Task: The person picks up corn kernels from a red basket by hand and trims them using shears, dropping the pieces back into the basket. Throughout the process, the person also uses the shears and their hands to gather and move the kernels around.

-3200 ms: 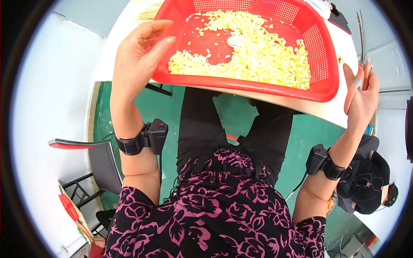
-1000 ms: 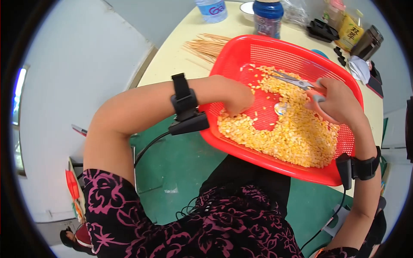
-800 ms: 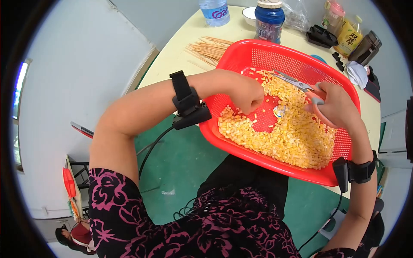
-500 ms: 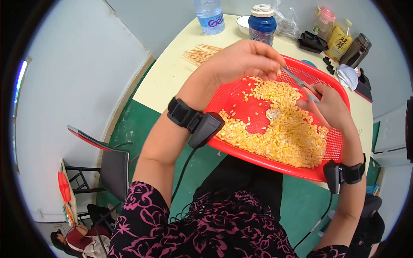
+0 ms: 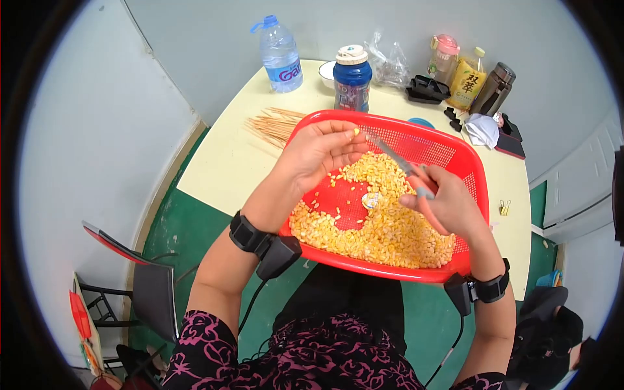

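Note:
My left hand (image 5: 323, 151) is over the far left part of a red perforated basket (image 5: 364, 268). Its thumb and forefinger pinch a small yellow corn kernel (image 5: 357, 131). My right hand (image 5: 448, 203), over the basket's right side, is closed round the orange and grey handles of scissors (image 5: 404, 168). Their metal blades point up and left, with the tips close to the pinched kernel. Beneath both hands, loose corn kernels (image 5: 390, 234) spread across the basket floor. Among the kernels lies a small round whitish disc (image 5: 371, 200).
Thin wooden sticks (image 5: 273, 127) lie left of the basket on the pale table (image 5: 218, 172). Behind it stand a large water bottle (image 5: 281, 58), a blue jar (image 5: 352, 81), a yellow drink bottle (image 5: 467, 81) and a dark flask (image 5: 494, 91). A chair (image 5: 155, 292) is at the left.
My view has shifted, so the table and basket sit further left and lower. The scissor tips have come slightly away from my left fingers, and the kernel between them now shows.

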